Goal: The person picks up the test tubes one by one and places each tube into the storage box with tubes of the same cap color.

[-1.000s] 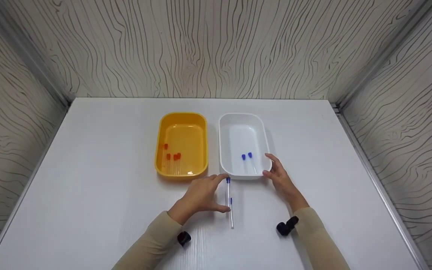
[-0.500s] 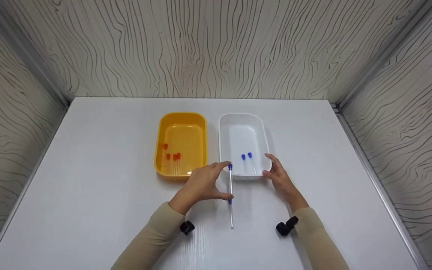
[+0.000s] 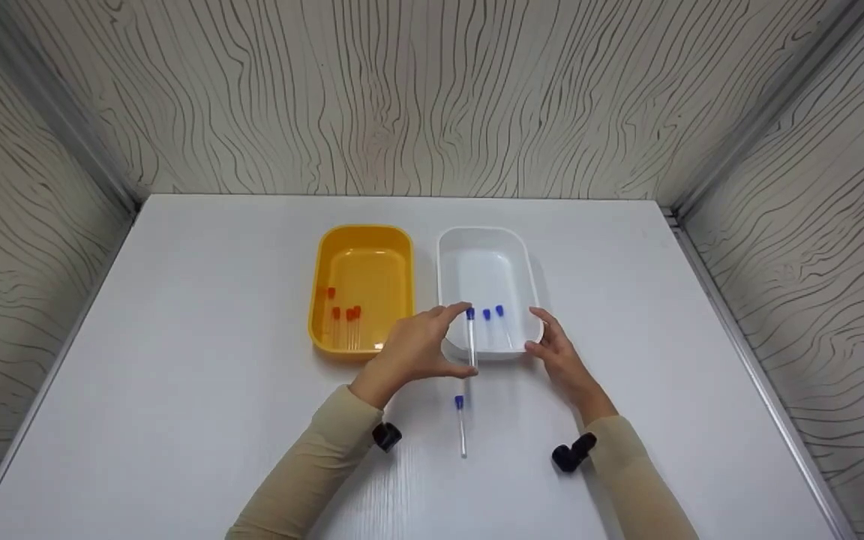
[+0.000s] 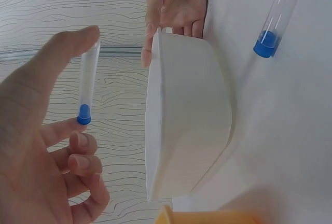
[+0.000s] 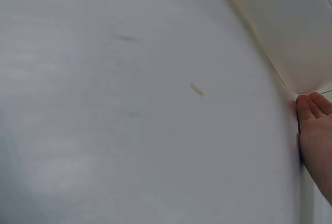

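My left hand [image 3: 418, 346] pinches a clear test tube with a blue cap [image 4: 87, 86] lengthwise, thumb at its bottom end and index finger at the cap. In the head view the tube overlaps the near left corner of the white tray [image 3: 483, 234]. The right hand [image 3: 563, 360] grips that tray's near right corner, thumb and fingers at the rim. Two blue-capped test tubes [image 3: 493, 313] lie inside the white tray. Another blue-capped test tube [image 3: 462, 427] lies on the table in front of it, its cap toward the tray.
Left of the white tray stands a yellow tray [image 3: 363, 231] holding several red-capped test tubes [image 3: 349, 315]. Both stand on a white table [image 3: 199, 337] with patterned walls [image 3: 402, 97] at the back and sides. A black wrist camera [image 3: 568, 456] sits by the right sleeve.
My left hand has lifted the blue-capped test tube from the table and carried it forward and slightly right to the white tray's near edge. The right hand has stayed at the tray's corner.
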The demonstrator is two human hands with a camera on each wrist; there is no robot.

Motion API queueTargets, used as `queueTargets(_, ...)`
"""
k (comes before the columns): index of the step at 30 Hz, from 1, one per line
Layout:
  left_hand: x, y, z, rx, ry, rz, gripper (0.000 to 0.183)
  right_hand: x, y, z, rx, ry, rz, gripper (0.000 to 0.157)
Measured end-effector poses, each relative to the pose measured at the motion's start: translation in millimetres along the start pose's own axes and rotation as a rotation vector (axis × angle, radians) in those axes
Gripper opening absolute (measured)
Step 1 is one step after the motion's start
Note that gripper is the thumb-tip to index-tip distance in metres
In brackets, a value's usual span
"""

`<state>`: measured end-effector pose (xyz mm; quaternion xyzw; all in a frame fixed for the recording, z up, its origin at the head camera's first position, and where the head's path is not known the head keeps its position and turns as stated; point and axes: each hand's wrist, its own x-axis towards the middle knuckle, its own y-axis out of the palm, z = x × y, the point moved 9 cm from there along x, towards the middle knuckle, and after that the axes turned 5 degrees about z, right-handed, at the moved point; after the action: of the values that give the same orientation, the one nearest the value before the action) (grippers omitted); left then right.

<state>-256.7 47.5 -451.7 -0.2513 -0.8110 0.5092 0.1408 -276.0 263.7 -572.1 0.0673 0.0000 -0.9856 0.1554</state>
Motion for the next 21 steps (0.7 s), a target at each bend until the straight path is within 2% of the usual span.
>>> queueTargets(10, 18.6, -3.1, -1.9, -0.011, -0.008, 0.013, 0.088, 0.4, 0.3, 0.3, -0.025, -0.003, -0.008, 0.065)
queueTargets(18, 34.1, 1.1, 3.5, -0.022, -0.068, 0.050, 0.091, -0.3, -0.7, 1.0, -0.057, -0.009, -0.006, 0.066)
queueTargets(21, 39.1, 1.9, 5.4, -0.018, -0.094, 0.064, 0.091, 0.1, 0.1, 1.0, -0.038, -0.018, 0.012, 0.065)
